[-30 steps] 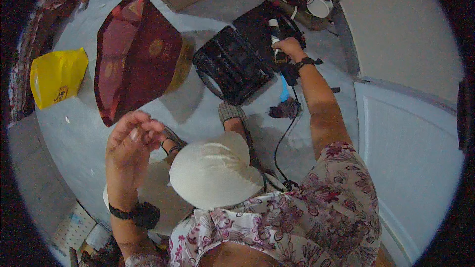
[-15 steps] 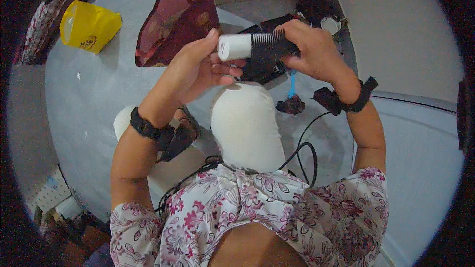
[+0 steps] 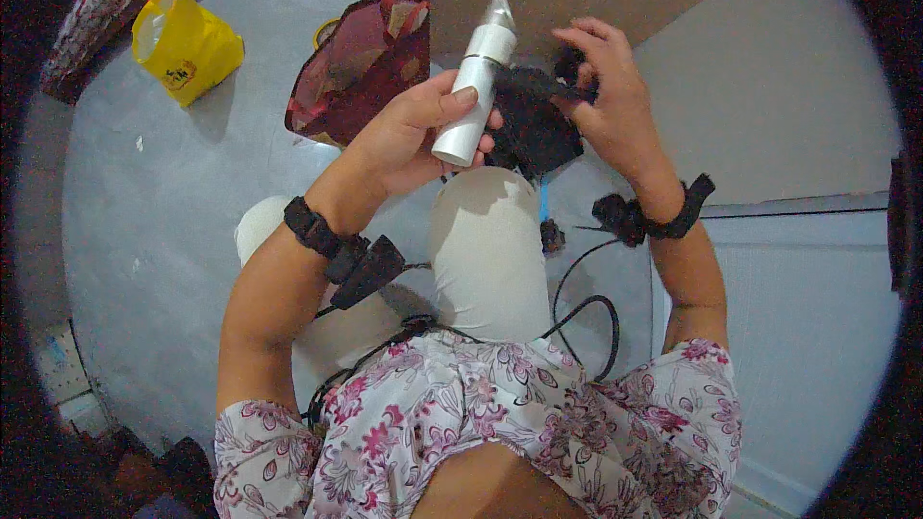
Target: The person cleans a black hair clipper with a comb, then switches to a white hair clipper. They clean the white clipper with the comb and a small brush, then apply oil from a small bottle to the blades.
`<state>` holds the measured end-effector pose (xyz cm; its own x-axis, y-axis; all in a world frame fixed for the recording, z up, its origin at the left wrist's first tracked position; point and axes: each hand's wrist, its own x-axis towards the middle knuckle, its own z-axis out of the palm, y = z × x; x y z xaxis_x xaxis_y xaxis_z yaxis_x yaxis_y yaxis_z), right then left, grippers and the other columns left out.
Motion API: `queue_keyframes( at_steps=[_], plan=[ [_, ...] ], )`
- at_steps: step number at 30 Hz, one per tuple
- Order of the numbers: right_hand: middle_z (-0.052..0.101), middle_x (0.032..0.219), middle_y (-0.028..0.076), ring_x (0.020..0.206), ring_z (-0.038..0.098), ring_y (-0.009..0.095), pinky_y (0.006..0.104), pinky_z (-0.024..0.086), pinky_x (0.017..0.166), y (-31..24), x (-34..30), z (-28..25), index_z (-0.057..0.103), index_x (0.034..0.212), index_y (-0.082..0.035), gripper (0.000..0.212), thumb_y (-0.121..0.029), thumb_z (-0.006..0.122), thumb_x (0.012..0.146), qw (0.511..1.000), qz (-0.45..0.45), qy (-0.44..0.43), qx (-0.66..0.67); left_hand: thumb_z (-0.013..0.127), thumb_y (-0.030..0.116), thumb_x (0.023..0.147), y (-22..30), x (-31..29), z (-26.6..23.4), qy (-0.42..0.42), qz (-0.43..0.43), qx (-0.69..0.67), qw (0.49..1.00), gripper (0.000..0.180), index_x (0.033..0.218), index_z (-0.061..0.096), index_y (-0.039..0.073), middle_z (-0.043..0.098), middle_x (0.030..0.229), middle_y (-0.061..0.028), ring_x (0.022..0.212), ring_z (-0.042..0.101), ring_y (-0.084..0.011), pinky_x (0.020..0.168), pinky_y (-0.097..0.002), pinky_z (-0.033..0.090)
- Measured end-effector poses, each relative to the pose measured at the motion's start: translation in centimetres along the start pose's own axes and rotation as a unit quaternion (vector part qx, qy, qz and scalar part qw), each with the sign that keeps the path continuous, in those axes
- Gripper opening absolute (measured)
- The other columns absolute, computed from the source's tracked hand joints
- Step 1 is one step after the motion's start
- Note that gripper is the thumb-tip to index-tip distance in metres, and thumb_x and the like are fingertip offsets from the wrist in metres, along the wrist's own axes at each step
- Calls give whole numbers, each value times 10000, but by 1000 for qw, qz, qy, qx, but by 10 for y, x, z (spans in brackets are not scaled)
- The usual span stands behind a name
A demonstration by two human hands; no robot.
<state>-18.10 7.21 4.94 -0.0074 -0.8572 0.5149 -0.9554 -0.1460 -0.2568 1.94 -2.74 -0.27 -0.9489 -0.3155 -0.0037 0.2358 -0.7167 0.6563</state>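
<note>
In the head view, a person's left hand wraps a white cylinder with a silver tip, tilted upward between thumb and fingers. To its right, the right hand curves half-spread beside a blurred dark piece; whether it grips that cannot be told. A dark red bag stands beyond the left hand. Firm hold, fingers clear of the tip, likely serves best.

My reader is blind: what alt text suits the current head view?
A person's left hand holds a white cylinder with a shiny tip; the right hand is raised nearby. Beyond on the floor are a yellow bag and a dark red bag.
</note>
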Motion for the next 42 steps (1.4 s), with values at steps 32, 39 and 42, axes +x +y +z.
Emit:
queue_keyframes(
  at_steps=[32, 39, 42],
  plan=[
    [593, 751, 111, 656, 575, 213, 303, 442, 588, -14, -32, -10, 569, 962, 6, 250, -211, 528, 845, 958, 140, 4, 249, 706, 180, 660, -3, 7, 4, -1, 36, 106, 994, 567, 1126, 409, 54, 537, 824, -61, 605, 537, -142, 504, -252, 458],
    [492, 594, 21, 515, 437, 91, 238, 348, 468, -19, -31, -18, 582, 838, 10, 234, -193, 480, 896, 969, 107, 25, 223, 702, 112, 658, -6, -4, 2, 0, 69, 135, 988, 522, 1090, 413, 57, 533, 800, -60, 593, 542, -142, 567, -279, 470],
    [509, 592, 75, 488, 463, 159, 272, 344, 447, -23, -30, -19, 588, 837, 8, 200, -174, 513, 872, 990, 31, 22, 136, 722, 223, 633, -9, -4, -1, 28, 75, 177, 981, 550, 1079, 450, 51, 551, 848, -57, 641, 563, -145, 556, -265, 472]
  ],
)
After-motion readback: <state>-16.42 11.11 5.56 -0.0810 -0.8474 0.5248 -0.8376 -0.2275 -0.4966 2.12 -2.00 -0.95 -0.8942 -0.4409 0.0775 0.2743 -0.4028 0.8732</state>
